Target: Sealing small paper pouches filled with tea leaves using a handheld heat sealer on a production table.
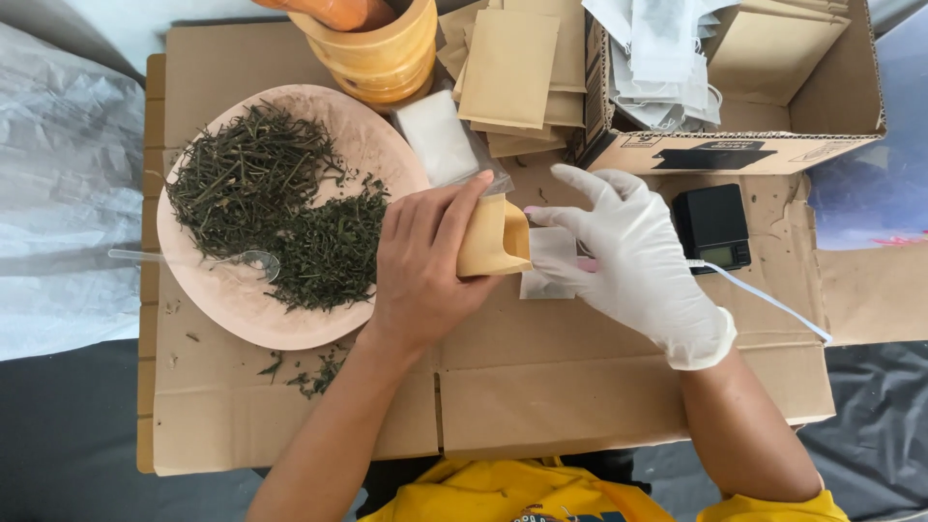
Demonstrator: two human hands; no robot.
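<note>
Hands are meeting over the cardboard-covered counter (541, 396): the bare left hand (420, 266) is gripping a tan paper pouch (495, 239), mouth sideways, while the gloved right hand (633, 256) is pinching a white sachet (549, 263) toward it, beside a plate (242, 314) of dried herbs (275, 208) and a small black scale (712, 227).

Left of the grip: shallow wooden dish (387, 145) of dried herbs (280, 217), touching the left hand (425, 266).
Beyond the grip: clear packet (440, 135), stack of brown envelopes (512, 72), wooden mortar (377, 53).
Right of the grip: small black scale (712, 227), just past the gloved right hand (633, 256); open carton (735, 150) behind it.
Near side: bare flattened cardboard (541, 387), open between the 2 forearms.
</note>
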